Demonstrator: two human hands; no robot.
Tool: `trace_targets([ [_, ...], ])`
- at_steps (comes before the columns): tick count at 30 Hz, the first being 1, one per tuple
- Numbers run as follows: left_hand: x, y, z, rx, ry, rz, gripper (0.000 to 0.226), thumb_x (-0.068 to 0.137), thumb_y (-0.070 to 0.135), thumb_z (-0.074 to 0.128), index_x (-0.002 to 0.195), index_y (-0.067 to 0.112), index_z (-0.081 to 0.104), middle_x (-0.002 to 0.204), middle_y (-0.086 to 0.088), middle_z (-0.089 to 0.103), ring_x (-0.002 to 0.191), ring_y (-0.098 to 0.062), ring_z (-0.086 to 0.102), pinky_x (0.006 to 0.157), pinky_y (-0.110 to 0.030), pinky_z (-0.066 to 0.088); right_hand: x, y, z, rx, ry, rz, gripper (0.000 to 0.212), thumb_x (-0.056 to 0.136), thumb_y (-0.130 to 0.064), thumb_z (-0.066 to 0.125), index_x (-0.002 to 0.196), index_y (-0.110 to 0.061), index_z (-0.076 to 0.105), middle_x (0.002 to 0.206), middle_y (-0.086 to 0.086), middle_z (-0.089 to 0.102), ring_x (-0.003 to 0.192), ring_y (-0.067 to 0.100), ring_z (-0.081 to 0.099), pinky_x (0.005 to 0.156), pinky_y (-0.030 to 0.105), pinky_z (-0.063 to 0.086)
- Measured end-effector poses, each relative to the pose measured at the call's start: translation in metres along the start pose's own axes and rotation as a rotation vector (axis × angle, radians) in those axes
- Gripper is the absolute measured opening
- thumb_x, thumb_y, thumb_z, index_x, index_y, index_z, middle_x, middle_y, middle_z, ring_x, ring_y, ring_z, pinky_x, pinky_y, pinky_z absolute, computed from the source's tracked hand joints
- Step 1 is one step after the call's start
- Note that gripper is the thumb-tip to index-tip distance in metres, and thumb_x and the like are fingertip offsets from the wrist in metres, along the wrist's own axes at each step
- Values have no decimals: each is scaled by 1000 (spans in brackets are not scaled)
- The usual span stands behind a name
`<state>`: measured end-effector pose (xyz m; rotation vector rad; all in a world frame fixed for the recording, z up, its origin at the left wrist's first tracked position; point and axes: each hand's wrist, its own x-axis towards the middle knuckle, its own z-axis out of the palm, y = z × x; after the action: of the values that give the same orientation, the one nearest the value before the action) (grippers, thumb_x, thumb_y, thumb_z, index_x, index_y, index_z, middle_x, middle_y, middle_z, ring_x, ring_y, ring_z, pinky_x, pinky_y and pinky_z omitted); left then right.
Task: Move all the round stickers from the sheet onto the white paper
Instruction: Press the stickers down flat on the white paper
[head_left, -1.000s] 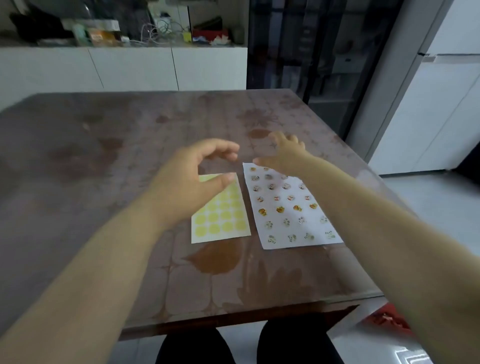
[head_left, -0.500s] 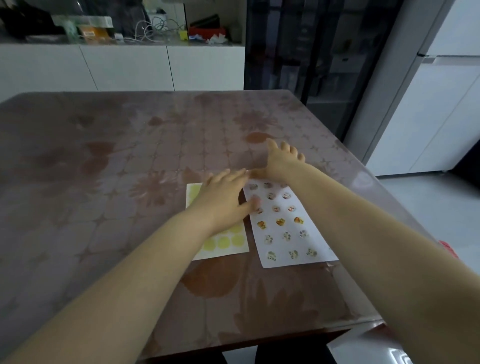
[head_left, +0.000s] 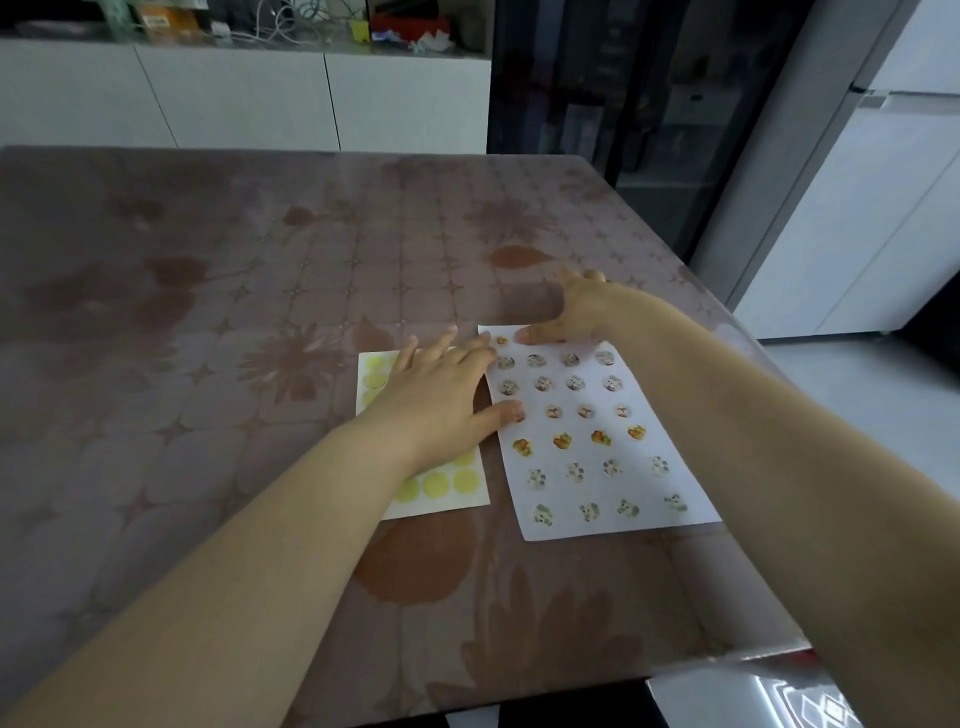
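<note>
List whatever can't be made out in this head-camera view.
All in the head view:
- Yellow sticker sheet: its middle lies under the left hand, so its round stickers cannot be counted.
- White paper: far edge covered by the right hand.
- Small stickers on the white paper: pictures too small and blurred.
- Counter clutter: cut off by the top edge.

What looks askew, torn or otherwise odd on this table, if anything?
Nothing stands out. The yellow round-sticker sheet and the white rectangular paper lie flat side by side, untorn, on the brown floral-patterned table. The left hand rests on the sheet.
</note>
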<state>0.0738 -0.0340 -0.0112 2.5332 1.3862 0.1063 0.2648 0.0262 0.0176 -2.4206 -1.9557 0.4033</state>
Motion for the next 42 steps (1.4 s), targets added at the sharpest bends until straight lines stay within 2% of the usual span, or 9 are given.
trace_targets([
  [3, -2, 0, 1, -10, 8, -7, 70, 90, 62, 32, 148, 25, 17, 159, 8, 10, 147, -16, -3, 118, -41, -7, -1, 9, 4, 96, -25, -21, 95, 75, -64, 59, 147, -24, 11, 152, 11, 20, 131, 34, 33, 93, 42, 39],
  [8, -3, 1, 0, -14, 10, -10, 69, 91, 61, 32, 148, 26, 17, 159, 10, 10, 147, -19, -1, 118, -41, -7, -2, 47, 7, 459, 93, 51, 93, 76, -59, 62, 148, -23, 14, 155, 7, 15, 140, 31, 20, 110, 51, 26],
  [12, -3, 2, 0, -13, 16, -12, 69, 91, 60, 33, 148, 26, 16, 159, 9, 12, 147, -19, 0, 118, -40, -7, -4, 54, 12, 382, 86, 21, 102, 69, -58, 69, 147, -24, 15, 154, 7, 18, 138, 31, 25, 109, 51, 29],
  [16, -3, 2, -1, -35, 13, 4, 66, 91, 59, 33, 148, 35, 11, 159, 11, 11, 147, -18, -3, 118, -40, -8, -4, 50, 17, 390, 135, -6, 99, 70, -53, 72, 147, -23, 17, 153, 8, 20, 137, 32, 26, 110, 50, 28],
  [22, -3, 1, -1, -19, 22, 15, 57, 92, 59, 32, 145, 41, 22, 159, 11, 11, 147, -18, -3, 117, -40, -10, -13, 73, 6, 590, 295, 66, 77, 77, -49, 66, 142, -26, 30, 148, 4, 33, 131, 28, 36, 104, 47, 37],
  [28, -3, 0, 1, -25, 24, 16, 56, 91, 59, 32, 144, 43, 24, 159, 11, 12, 147, -19, -3, 116, -39, -11, -12, 76, 13, 318, 144, 101, 93, 73, -55, 68, 146, -23, 20, 153, 10, 22, 138, 34, 22, 111, 52, 25],
  [33, -3, 0, 2, -15, 22, 10, 57, 91, 60, 30, 145, 42, 22, 159, 11, 11, 147, -18, -3, 116, -40, -12, -4, 74, 11, 424, 68, 102, 92, 72, -49, 71, 146, -29, 20, 152, 9, 25, 136, 34, 27, 108, 53, 28],
  [38, -5, 2, 3, -17, 51, -9, 61, 91, 59, 33, 146, 33, 22, 157, 6, 21, 147, -19, 1, 118, -42, -8, -13, 69, 14, 275, 102, 86, 71, 87, -48, 53, 146, -37, 15, 156, 7, 11, 141, 35, 13, 113, 56, 16],
  [42, -5, 1, 3, -30, 59, -39, 80, 88, 62, 36, 149, 21, 6, 155, -1, 26, 147, -18, 1, 118, -40, -8, -27, 37, 13, 175, 238, 2, 69, 89, -54, 45, 147, -34, 14, 157, 5, 11, 143, 32, 7, 115, 52, 6],
])
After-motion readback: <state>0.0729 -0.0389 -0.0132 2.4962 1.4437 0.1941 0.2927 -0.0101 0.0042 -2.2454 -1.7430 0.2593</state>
